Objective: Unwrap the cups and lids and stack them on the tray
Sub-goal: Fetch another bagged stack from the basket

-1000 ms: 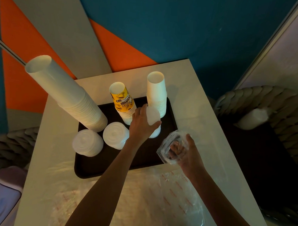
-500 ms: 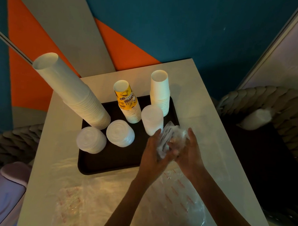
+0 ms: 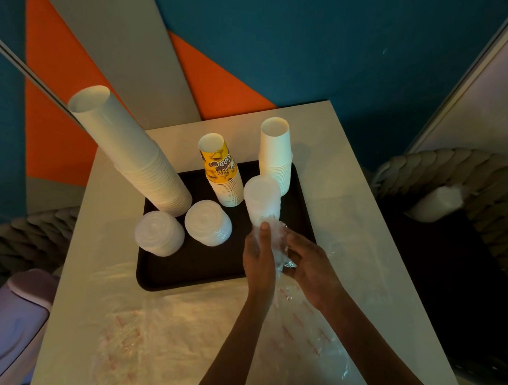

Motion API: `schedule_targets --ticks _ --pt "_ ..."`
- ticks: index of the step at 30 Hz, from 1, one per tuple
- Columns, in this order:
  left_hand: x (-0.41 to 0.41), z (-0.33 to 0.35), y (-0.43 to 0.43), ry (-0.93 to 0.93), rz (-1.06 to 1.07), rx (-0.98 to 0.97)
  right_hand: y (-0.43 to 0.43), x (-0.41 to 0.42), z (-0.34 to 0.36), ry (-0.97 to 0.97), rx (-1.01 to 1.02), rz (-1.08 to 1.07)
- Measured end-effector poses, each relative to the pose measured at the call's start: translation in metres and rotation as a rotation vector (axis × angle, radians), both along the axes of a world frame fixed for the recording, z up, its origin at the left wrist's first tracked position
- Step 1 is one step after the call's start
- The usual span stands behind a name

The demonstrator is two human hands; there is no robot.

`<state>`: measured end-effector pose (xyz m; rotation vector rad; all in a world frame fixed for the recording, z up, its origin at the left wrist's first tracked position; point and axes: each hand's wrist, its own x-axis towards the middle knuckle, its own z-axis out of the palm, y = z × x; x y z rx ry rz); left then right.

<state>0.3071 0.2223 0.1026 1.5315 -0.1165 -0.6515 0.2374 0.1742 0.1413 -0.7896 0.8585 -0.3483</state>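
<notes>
While the left hand point(image 3: 258, 256) presses flat, fingers straight, against a crumpled clear wrapper point(image 3: 276, 245), the right hand point(image 3: 311, 261) curls around its other side, just right of the frame's centre, over the lower right corner of the black tray point(image 3: 191, 269). On the tray stand a tall cup stack point(image 3: 132, 149), yellow printed cups point(image 3: 221, 170), white cups point(image 3: 275, 152), a tall lid stack point(image 3: 261, 198) and two low lid stacks point(image 3: 208, 222). A plastic sheet point(image 3: 182, 334) lies on the table point(image 3: 348, 196) below.
</notes>
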Motion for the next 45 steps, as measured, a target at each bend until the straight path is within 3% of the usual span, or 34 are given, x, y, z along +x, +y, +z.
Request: schedule_targets --ticks 12,20,25,28,31,36,45 --pt "0.010 0.003 0.007 -0.051 0.139 0.174 -0.003 -0.015 0.004 0.094 -0.116 -0.095" --pt "0.034 0.008 0.033 0.004 0.199 0.138 -0.023 -0.033 0.001 0.258 -0.353 -0.208" --pt "0.045 0.003 0.046 0.109 0.188 0.170 -0.030 -0.034 -0.004 0.374 -0.444 -0.134" --pt "0.047 -0.005 0.052 0.175 0.155 0.253 -0.028 -0.031 -0.001 0.334 -0.432 -0.105" --pt "0.049 -0.011 0.059 0.128 0.116 0.369 -0.026 -0.031 0.001 0.322 -0.437 -0.118" --pt "0.046 -0.012 0.065 0.179 0.163 0.408 -0.028 -0.033 0.002 0.126 -0.196 -0.021" --pt "0.026 -0.026 0.080 0.082 0.223 0.472 -0.020 -0.041 -0.006 0.175 -0.319 -0.072"
